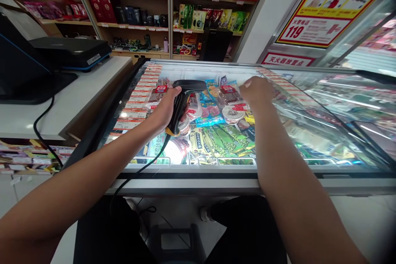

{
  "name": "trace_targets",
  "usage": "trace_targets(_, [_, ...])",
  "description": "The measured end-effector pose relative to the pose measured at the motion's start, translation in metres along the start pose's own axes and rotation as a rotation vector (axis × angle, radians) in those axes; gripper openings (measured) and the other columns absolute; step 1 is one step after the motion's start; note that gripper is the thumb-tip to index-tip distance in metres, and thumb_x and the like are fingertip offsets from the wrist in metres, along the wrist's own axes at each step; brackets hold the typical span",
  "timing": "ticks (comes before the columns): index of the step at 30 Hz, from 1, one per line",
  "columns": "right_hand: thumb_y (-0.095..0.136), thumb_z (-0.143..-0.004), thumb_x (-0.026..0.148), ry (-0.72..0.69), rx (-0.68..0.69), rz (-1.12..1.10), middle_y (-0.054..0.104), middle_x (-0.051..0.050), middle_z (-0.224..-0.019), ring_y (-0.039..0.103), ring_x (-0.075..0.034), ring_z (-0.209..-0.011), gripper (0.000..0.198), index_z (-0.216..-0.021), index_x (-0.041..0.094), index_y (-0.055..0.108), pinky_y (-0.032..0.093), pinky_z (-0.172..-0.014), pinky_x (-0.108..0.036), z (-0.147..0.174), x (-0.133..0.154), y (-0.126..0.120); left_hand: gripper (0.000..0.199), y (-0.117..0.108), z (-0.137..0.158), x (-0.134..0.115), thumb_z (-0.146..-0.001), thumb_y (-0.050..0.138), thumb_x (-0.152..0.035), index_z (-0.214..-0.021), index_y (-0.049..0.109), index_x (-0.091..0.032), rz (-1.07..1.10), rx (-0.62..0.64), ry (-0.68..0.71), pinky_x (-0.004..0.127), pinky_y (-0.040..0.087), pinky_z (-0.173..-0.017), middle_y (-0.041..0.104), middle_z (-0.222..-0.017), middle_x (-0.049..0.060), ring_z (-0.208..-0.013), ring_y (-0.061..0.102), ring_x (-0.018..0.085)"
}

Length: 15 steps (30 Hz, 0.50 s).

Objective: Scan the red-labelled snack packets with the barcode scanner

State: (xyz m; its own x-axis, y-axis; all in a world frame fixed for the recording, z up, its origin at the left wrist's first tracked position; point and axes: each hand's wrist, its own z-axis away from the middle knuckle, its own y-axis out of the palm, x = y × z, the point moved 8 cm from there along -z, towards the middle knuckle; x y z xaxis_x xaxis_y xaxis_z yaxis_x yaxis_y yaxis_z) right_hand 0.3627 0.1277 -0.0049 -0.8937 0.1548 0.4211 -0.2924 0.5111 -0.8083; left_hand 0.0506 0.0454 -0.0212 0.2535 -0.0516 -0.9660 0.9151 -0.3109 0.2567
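mid-frame, left hand (167, 109) wraps a black pistol-shaped scanner (178, 109); a clear plastic red-labelled packet (229, 95) lies just left of right hand (259, 90), grip unclear.

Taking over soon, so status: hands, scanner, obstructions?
Left hand gripping scanner. Right hand beside red-labelled pack, grip unclear. Cord hanging across freezer.

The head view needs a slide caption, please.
Left hand holding scanner over a chest freezer, right hand near a red-labelled pack.

Chest freezer (198, 184) with red-labelled bags (230, 95), tubs (233, 114), blue packets (210, 116), green packets (223, 139) inside.
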Motion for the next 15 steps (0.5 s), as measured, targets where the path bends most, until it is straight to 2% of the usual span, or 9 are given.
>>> trace_targets(2, [0.059, -0.089, 0.023, -0.078, -0.037, -0.113, 0.074, -0.016, -0.112, 0.068, -0.030, -0.111, 0.023, -0.105, 0.015, 0.074, 0.049, -0.103, -0.047, 0.012, 0.033, -0.005, 0.048, -0.002, 0.001, -0.005, -0.095, 0.043, -0.063, -0.086, 0.060, -0.019, 0.004, -0.027, 0.011, 0.027, 0.037, -0.042, 0.059, -0.056, 0.001, -0.037, 0.048, 0.012])
trace_targets(3, [0.056, -0.092, 0.026, -0.088, 0.001, -0.211, 0.076, -0.015, -0.104, 0.070, -0.027, -0.101, 0.022, -0.100, 0.015, 0.074, 0.052, -0.095, -0.042, 0.020, 0.048, -0.001, 0.049, -0.004, 0.001, -0.008, -0.094, 0.042, -0.064, -0.085, 0.060, -0.020, 0.000, -0.053, 0.015, 0.027, 0.037, -0.042, 0.060, -0.056, 0.001, -0.037, 0.048, 0.011])
trace_targets(5, [0.052, -0.099, 0.044, -0.052, 0.235, -0.360, 0.074, -0.014, -0.084, 0.070, -0.026, -0.076, 0.036, -0.088, 0.016, 0.072, 0.055, -0.075, -0.039, 0.038, 0.075, 0.021, 0.050, -0.010, 0.003, -0.013, -0.094, 0.041, -0.065, -0.083, 0.059, -0.020, -0.026, -0.124, 0.016, 0.027, 0.035, -0.041, 0.060, -0.057, 0.001, -0.038, 0.047, 0.011])
trace_targets(6, [0.052, -0.099, 0.052, -0.101, 0.361, -0.384, 0.073, -0.012, -0.080, 0.068, -0.025, -0.069, 0.042, -0.086, 0.017, 0.072, 0.054, -0.070, -0.038, 0.050, 0.091, 0.033, 0.050, -0.014, 0.003, -0.015, -0.094, 0.041, -0.065, -0.083, 0.059, -0.020, -0.045, -0.164, 0.015, 0.027, 0.035, -0.041, 0.061, -0.057, 0.001, -0.039, 0.048, 0.011])
trace_targets(8, [0.058, -0.095, 0.059, -0.200, 0.493, -0.342, 0.071, -0.011, -0.075, 0.065, -0.023, -0.061, 0.044, -0.084, 0.019, 0.071, 0.052, -0.064, -0.037, 0.068, 0.111, 0.048, 0.050, -0.022, 0.003, -0.017, -0.094, 0.041, -0.064, -0.084, 0.061, -0.020, -0.082, -0.238, 0.015, 0.027, 0.037, -0.043, 0.063, -0.059, 0.002, -0.042, 0.051, 0.013])
trace_targets(11, [0.068, -0.090, 0.056, -0.233, 0.545, -0.295, 0.067, -0.009, -0.070, 0.064, -0.023, -0.061, 0.038, -0.087, 0.019, 0.072, 0.049, -0.061, -0.035, 0.080, 0.118, 0.059, 0.052, -0.032, 0.000, -0.014, -0.093, 0.041, -0.065, -0.092, 0.066, -0.019, -0.114, -0.309, 0.025, 0.029, 0.044, -0.052, 0.066, -0.064, 0.004, -0.051, 0.058, 0.016])
trace_targets(15, [0.070, -0.089, 0.050, -0.072, 0.591, -0.323, 0.062, -0.006, -0.067, 0.060, -0.021, -0.059, 0.034, -0.091, 0.017, 0.074, 0.043, -0.054, -0.032, 0.079, 0.106, 0.067, 0.054, -0.038, -0.006, -0.004, -0.092, 0.041, -0.066, -0.097, 0.067, -0.019, -0.152, -0.331, -0.001, 0.029, 0.048, -0.058, 0.068, -0.072, 0.006, -0.060, 0.062, 0.018])
